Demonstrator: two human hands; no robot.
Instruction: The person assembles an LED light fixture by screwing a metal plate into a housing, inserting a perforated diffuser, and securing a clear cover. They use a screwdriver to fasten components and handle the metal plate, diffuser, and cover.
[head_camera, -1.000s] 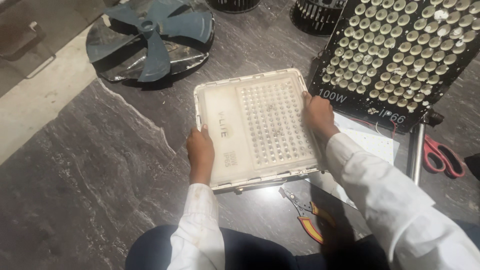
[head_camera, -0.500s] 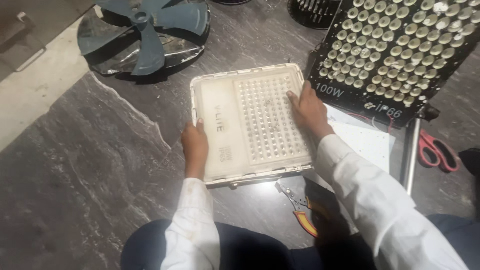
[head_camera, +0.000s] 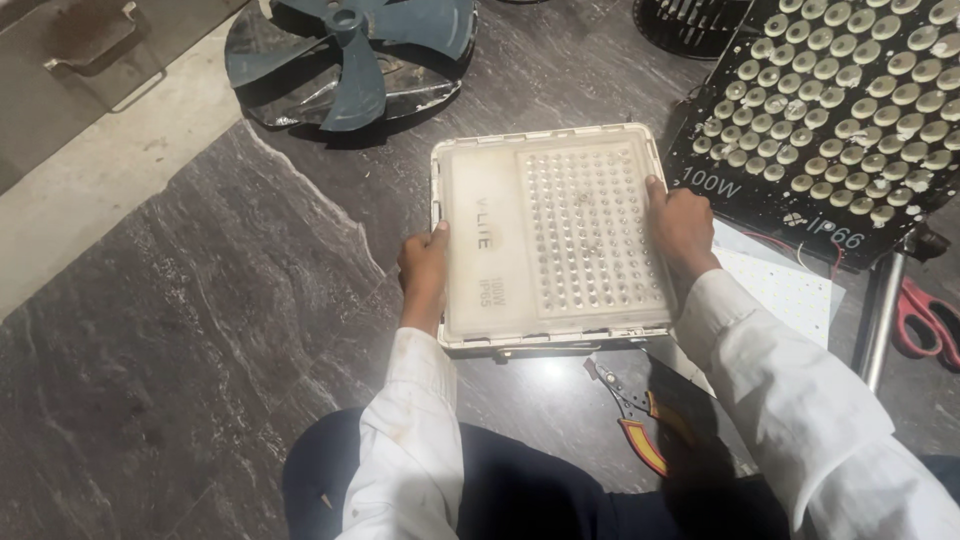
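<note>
White floodlight panel (head_camera: 550, 235) flat on floor, lens cover on. Left hand (head_camera: 425, 268) clasps 9 o'clock edge, right hand (head_camera: 680, 225) 3 o'clock edge. Pliers (head_camera: 630, 410) at 6 o'clock, untouched; opening not begun.

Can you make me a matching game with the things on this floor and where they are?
Things:
1. white floodlight panel
2. fan blade
3. scissors
4. pliers

Places:
A. far right, by a metal pole
B. top left, on the dark floor
C. between the left hand and right hand
D. just below the white panel, near the knees

Pairs: 1-C, 2-B, 3-A, 4-D
</note>
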